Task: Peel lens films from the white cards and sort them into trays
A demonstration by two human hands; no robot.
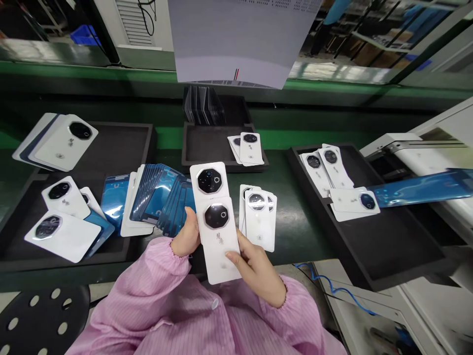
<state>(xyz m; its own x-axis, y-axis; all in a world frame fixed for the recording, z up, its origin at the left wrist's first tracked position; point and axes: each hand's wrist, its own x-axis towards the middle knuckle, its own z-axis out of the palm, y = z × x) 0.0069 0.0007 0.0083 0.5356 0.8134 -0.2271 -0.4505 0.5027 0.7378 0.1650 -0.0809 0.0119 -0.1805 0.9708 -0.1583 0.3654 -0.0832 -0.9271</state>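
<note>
Two white phone back covers, each with a black eight-sided camera window, are held up before me. The front cover [220, 254] overlaps the lower part of the rear cover [207, 170], whose window shows above it. My right hand [256, 268] grips the front cover's right edge, thumb on its face. On the left edge, my left hand [187, 232] is closed round the rear cover, thumb upright; its other fingers are hidden behind. Just right of them, several white covers [260, 224] lie on the dark green bench. A fan of blue-filmed panels [153, 195] lies to the left.
A black foam tray [118, 143] on the left bears more covers [62, 236]. The middle tray [207, 148] holds dark upright panels [203, 106] and white covers. Another tray [391, 246] on the right carries covers and a blue film strip [424, 187]. A paper sheet [240, 44] hangs ahead.
</note>
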